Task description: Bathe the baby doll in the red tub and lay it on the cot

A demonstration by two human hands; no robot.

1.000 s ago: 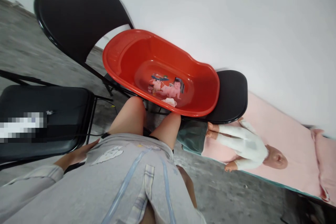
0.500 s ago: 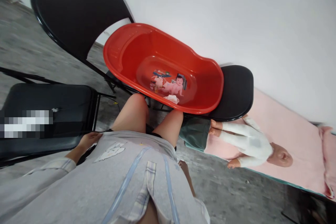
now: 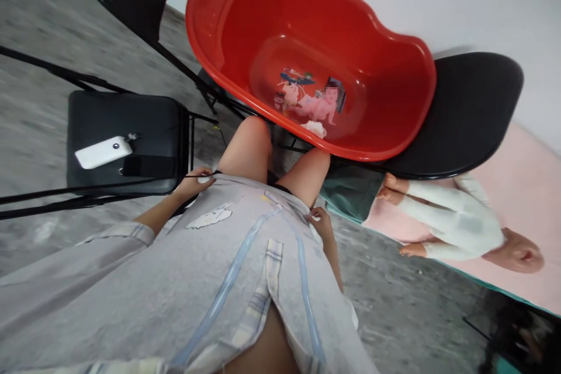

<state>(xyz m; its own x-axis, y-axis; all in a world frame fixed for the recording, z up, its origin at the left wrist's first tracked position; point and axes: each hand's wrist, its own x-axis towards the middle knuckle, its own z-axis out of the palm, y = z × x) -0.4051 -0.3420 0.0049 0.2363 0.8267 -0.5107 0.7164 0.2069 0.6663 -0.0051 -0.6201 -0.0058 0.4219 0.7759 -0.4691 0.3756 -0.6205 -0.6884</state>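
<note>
The hem of my grey printed shirt [image 3: 245,228] lies across the tops of my thighs. At its left edge my left hand [image 3: 196,182] pinches the cloth, with a thin dark cord running by the fingers. My right hand [image 3: 322,222] is closed on the hem at the other side, its fingers partly tucked against the fabric. Ahead of my knees a red baby bathtub [image 3: 394,93] with a baby picture on its bottom rests on a black folding chair [image 3: 477,111]. Neither hand touches the tub.
To the left, a black chair seat [image 3: 123,108] holds a white power bank [image 3: 103,152] and a black phone [image 3: 149,166]. A baby doll in white clothes [image 3: 460,219] lies on a pink cloth [image 3: 530,187] at the right. A white wall stands behind the tub.
My view has tipped down and closer, so the tub appears larger and higher. The right hand has come up from beside my body to the shirt hem; the left stays at the hem.
</note>
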